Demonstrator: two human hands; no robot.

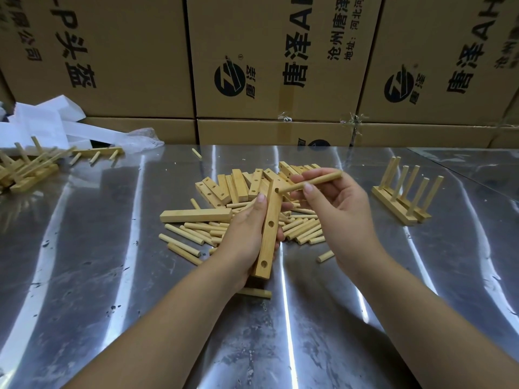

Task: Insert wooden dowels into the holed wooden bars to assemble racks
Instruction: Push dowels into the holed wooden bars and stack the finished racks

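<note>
Head view: just over the dowel pile (304,230), the left hand (244,240) grips the holed bar (270,234) mid-length; the right hand (339,211) pinches a dowel (317,181), tip at the far hole. Probably light, stiff wood; better to hold near the tip.

Pretty much all the wood here is one shade. The bar (272,209) is a warm honey-yellow with faint grain and dark round holes, and the dowel (323,178) is a touch paler, more beige. The pile (238,186) behind the bar is the same yellow-beige mix, as is the rack (393,206) to its right. The table (112,262) under the bar is silvery grey, streaked with white glare and dotted with dark specks. The boxes (134,37) behind the bar are brown with black print and round black logos. The sheets (47,122) far left of the bar are white.
</note>
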